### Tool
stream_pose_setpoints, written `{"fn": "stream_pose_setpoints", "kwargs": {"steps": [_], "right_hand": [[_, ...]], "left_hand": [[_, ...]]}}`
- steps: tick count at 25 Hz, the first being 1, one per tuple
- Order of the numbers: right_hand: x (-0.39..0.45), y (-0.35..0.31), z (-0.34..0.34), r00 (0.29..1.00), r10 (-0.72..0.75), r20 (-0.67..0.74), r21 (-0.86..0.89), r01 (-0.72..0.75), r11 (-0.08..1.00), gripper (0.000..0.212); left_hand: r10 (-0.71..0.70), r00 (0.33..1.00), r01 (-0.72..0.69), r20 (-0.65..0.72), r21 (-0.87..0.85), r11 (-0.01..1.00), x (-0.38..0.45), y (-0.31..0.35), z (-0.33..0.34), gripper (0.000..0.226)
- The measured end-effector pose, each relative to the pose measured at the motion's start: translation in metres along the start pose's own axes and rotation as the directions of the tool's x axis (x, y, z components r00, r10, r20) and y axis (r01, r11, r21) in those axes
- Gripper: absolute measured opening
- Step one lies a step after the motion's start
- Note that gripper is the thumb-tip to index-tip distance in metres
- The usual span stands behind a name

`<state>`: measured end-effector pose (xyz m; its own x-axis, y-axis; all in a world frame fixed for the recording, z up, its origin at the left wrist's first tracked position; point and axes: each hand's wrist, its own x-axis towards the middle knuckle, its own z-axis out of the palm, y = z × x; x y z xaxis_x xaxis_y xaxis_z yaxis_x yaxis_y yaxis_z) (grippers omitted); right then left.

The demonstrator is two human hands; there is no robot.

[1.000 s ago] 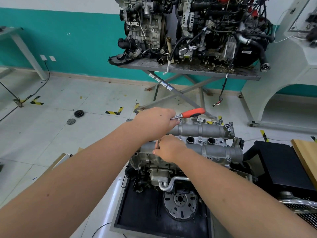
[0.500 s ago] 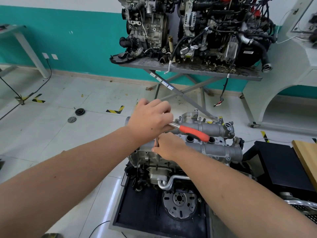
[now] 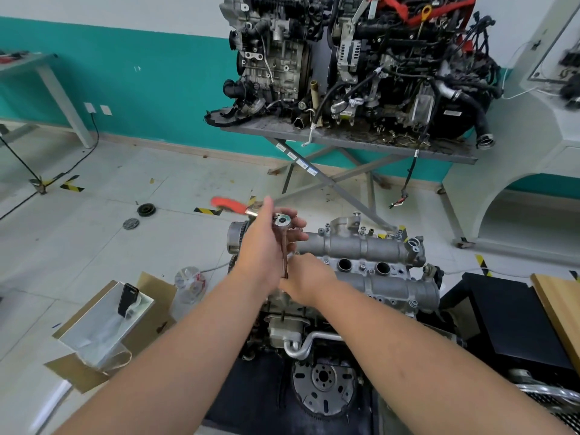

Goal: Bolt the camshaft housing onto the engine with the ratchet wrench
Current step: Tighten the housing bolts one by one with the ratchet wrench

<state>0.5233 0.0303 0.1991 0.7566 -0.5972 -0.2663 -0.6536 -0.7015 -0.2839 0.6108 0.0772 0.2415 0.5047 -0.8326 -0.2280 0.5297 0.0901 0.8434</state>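
The grey cast camshaft housing (image 3: 370, 262) lies on top of the engine (image 3: 314, 365) in front of me. My left hand (image 3: 266, 249) holds the ratchet wrench (image 3: 281, 220) near its head, fingers partly spread. Its orange handle (image 3: 227, 204) points left and is blurred. A long extension bar (image 3: 285, 259) runs down from the ratchet head to the housing's left end. My right hand (image 3: 306, 279) grips the lower end of that bar on the housing. The bolt under it is hidden.
A second engine (image 3: 361, 64) sits on a grey scissor stand (image 3: 345, 142) behind. An open cardboard box (image 3: 106, 324) and a plastic bag (image 3: 190, 284) lie on the floor at left. A black case (image 3: 508, 315) and a wooden board (image 3: 561, 309) stand at right.
The orange handle swung from pointing right, over the housing, round to pointing left. My left hand shifted along the wrench to its head; my right hand stayed at the bar's foot.
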Motion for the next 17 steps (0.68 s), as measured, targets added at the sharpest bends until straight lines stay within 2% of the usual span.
{"fn": "stream_pose_setpoints", "kwargs": {"steps": [3, 5, 6, 7, 8, 9, 10, 11, 12, 13, 14, 15, 16, 17], "right_hand": [[0.002, 0.001, 0.002, 1.000, 0.008, 0.009, 0.037, -0.008, 0.999, 0.021], [0.003, 0.002, 0.004, 1.000, 0.016, 0.007, 0.025, -0.016, 1.000, 0.026], [0.002, 0.001, 0.005, 1.000, 0.018, -0.002, 0.022, -0.018, 1.000, 0.029], [0.002, 0.001, 0.006, 1.000, 0.027, -0.009, 0.023, -0.027, 0.999, 0.033], [0.003, 0.002, 0.006, 0.999, 0.038, -0.016, 0.022, -0.038, 0.999, 0.034], [0.004, 0.002, 0.007, 0.999, 0.042, -0.023, 0.023, -0.042, 0.999, 0.033], [0.004, 0.002, 0.008, 0.999, 0.047, -0.023, 0.019, -0.047, 0.999, 0.030], [0.004, 0.001, 0.008, 0.999, 0.047, -0.028, 0.016, -0.046, 0.999, 0.027], [0.002, 0.001, 0.008, 0.998, 0.044, -0.042, 0.021, -0.043, 0.999, 0.025], [0.002, 0.000, 0.008, 0.997, 0.041, -0.070, 0.017, -0.040, 0.999, 0.025], [0.002, 0.000, 0.009, 0.993, 0.021, -0.114, 0.006, -0.021, 1.000, 0.025], [0.003, 0.000, 0.009, 0.990, -0.003, -0.139, -0.011, 0.001, 1.000, 0.026], [0.004, 0.000, 0.009, 0.992, -0.023, -0.122, -0.026, 0.020, 0.999, 0.026], [0.007, 0.000, 0.009, 0.997, -0.027, -0.065, -0.043, 0.024, 0.999, 0.024]], "left_hand": [[-0.146, 0.989, 0.133, 0.019, 0.315, 0.940, 0.009, 0.028, -0.005, 0.022], [-0.198, 0.979, 0.132, 0.043, 0.605, 0.785, 0.006, 0.048, -0.001, 0.018], [-0.202, 0.977, 0.079, 0.074, 0.748, 0.659, 0.004, 0.057, 0.004, 0.018], [-0.167, 0.978, -0.033, 0.125, 0.883, 0.468, 0.002, 0.064, 0.010, 0.017], [-0.116, 0.973, -0.176, 0.201, 0.964, 0.201, 0.000, 0.070, 0.016, 0.019], [-0.092, 0.950, -0.307, 0.299, 0.948, -0.091, -0.002, 0.073, 0.021, 0.023], [-0.093, 0.910, -0.409, 0.404, 0.838, -0.360, -0.004, 0.073, 0.023, 0.026], [-0.097, 0.849, -0.478, 0.519, 0.677, -0.560, -0.005, 0.067, 0.021, 0.029], [-0.084, 0.761, -0.515, 0.643, 0.521, -0.681, -0.007, 0.062, 0.017, 0.031], [-0.041, 0.632, -0.543, 0.774, 0.405, -0.735, -0.009, 0.057, 0.011, 0.031], [0.026, 0.493, -0.567, 0.870, 0.344, -0.748, -0.013, 0.052, 0.002, 0.029], [0.151, 0.358, -0.591, 0.921, 0.349, -0.728, -0.013, 0.046, -0.008, 0.031], [0.313, 0.279, -0.619, 0.908, 0.419, -0.664, -0.012, 0.038, -0.018, 0.036], [0.453, 0.306, -0.681, 0.838, 0.525, -0.511, -0.011, 0.029, -0.025, 0.037]]}}
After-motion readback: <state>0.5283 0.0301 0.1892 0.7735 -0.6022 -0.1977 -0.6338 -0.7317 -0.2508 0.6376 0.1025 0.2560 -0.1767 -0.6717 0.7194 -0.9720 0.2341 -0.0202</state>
